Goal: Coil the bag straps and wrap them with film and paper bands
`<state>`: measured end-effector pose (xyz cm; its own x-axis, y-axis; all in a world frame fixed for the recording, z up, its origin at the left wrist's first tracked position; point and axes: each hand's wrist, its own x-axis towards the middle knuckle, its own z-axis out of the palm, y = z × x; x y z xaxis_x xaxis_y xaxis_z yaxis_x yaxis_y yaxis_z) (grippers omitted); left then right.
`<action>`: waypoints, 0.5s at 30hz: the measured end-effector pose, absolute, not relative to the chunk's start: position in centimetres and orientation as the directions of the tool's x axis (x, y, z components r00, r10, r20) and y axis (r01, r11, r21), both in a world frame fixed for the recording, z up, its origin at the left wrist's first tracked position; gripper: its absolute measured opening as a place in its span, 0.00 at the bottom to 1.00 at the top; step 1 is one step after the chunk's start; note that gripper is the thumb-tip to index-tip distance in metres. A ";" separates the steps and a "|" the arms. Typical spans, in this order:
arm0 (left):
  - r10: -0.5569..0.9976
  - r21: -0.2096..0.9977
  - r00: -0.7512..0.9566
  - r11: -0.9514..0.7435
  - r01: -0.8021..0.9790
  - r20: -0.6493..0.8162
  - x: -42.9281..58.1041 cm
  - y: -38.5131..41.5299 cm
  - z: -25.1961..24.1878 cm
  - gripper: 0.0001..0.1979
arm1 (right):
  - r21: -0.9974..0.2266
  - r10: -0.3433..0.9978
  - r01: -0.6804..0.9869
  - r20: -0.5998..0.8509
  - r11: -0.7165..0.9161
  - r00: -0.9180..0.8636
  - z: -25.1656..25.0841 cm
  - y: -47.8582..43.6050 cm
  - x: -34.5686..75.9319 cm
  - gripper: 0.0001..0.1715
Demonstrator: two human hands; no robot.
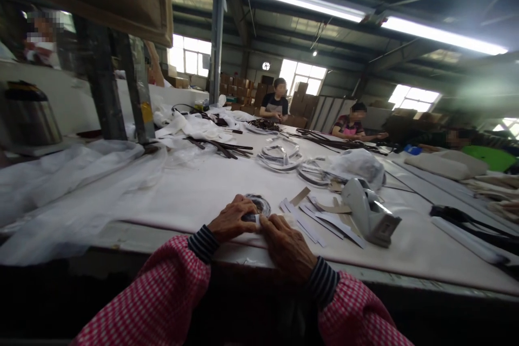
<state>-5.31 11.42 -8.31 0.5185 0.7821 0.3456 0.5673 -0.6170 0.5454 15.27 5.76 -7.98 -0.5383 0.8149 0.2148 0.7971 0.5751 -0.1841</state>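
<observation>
My left hand [232, 220] and my right hand [287, 246] meet at the near edge of a long white worktable [194, 189]. Between their fingertips they pinch a small white strip [259, 220]; its shape is mostly hidden by the fingers. Just behind the hands lies a round roll of clear tape [259, 203]. To the right of my right hand, several flat white and tan strips [312, 216] lie fanned out on the table. Both wrists wear striped cuffs under red-checked sleeves.
A grey tape dispenser [367, 211] stands right of the strips. Coils of white strapping [279, 157], dark straps [221, 147] and a plastic bag [359, 165] lie further back. White sheeting [60, 184] drapes the left side. Two people [275, 102] sit at the far end.
</observation>
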 end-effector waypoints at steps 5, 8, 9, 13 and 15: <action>0.755 0.497 0.521 -0.654 0.570 0.397 -4.9 11.2 -8.5 0.05 | -0.326 0.822 0.755 0.226 0.569 -0.522 -7.8 6.1 15.6 0.28; 0.706 0.457 0.551 -0.708 0.538 0.445 -4.7 11.1 -9.0 0.07 | -0.358 0.835 0.754 0.221 0.551 -0.504 -7.5 5.6 15.7 0.32; 0.688 0.444 0.560 -0.726 0.525 0.462 -4.9 11.3 -9.5 0.07 | -0.365 0.830 0.745 0.225 0.558 -0.511 -7.4 5.3 15.9 0.32; 0.622 0.369 0.544 -0.778 0.509 0.563 -5.8 14.1 -12.5 0.09 | -0.368 0.782 0.694 0.375 0.619 -0.498 -5.6 4.3 19.3 0.29; 0.607 0.337 0.527 -0.783 0.522 0.595 -6.1 15.5 -13.8 0.10 | -0.360 0.783 0.731 0.493 0.580 -0.378 -3.9 3.5 22.9 0.25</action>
<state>-6.11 15.47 -13.78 0.5272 0.6072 0.5945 0.5218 -0.7835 0.3374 22.91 3.51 -3.92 -0.3784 0.7831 0.4935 0.7306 0.5801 -0.3603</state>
